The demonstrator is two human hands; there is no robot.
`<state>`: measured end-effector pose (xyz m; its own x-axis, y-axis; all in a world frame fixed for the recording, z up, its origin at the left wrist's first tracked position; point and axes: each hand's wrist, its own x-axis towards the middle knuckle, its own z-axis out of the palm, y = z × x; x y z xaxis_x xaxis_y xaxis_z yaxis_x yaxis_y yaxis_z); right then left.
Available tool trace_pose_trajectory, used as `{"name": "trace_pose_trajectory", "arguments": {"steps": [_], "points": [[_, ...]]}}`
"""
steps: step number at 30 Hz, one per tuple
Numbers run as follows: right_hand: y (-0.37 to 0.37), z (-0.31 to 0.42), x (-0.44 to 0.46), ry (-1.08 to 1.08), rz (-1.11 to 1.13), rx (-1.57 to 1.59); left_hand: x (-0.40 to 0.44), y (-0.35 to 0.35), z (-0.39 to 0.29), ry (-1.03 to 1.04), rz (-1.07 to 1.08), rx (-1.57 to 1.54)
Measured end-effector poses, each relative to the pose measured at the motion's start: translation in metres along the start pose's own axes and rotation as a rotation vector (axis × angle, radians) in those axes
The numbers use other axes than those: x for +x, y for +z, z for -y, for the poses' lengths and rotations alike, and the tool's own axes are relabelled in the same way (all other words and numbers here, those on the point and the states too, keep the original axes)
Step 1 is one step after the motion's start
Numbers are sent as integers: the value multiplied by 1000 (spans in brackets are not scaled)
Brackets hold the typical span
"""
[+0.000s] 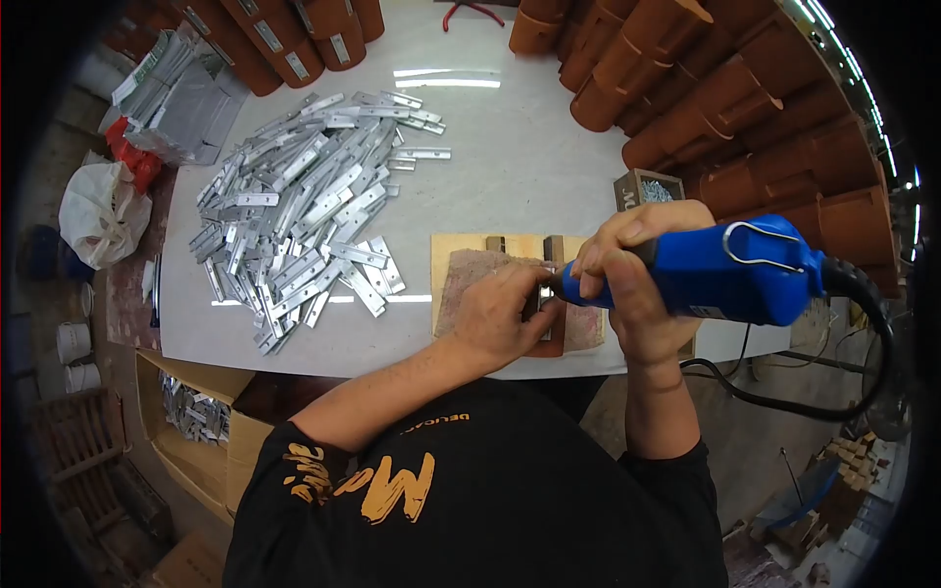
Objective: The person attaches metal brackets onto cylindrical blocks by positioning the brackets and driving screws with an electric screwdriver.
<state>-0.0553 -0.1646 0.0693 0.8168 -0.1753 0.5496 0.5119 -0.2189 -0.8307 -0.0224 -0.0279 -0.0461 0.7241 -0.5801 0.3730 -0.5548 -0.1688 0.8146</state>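
Observation:
A blue corded electric screwdriver (701, 269) is in my right hand (637, 279), fingers wrapped round its front end, its tip pointing left. My left hand (498, 309) is closed, thumb and forefinger pinched around the screwdriver's tip; what they hold is hidden. Beneath the fingertips, a small shiny metal plate (545, 293) shows on a reddish-brown piece (552, 345). That piece lies on a worn brownish pad (585, 331) over a light wooden board (443, 245) at the table's near edge.
Many loose metal plates (304, 211) are heaped on the white table (510, 147). Stacked brown curved pieces (794, 157) line the right and back. A small box of screws (655, 188) stands beyond my right hand. The black cord (872, 363) loops down at right.

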Motion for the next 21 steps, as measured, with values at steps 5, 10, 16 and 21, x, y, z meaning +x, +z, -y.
{"name": "trace_pose_trajectory", "arguments": {"steps": [5, 10, 16, 21], "points": [[8, -2, -3, 54, -79, 88, 0, -10, -7, -22, 54, 57], [7, 8, -4, 104, -43, 130, 2, -11, -13, -21, 11, -1], [-16, 34, 5, -133, -247, 467, -13, -21, 8, -199, 107, -289], [-31, 44, -3, -130, -377, 521, -10, -57, -12, -608, 312, -775]]}}
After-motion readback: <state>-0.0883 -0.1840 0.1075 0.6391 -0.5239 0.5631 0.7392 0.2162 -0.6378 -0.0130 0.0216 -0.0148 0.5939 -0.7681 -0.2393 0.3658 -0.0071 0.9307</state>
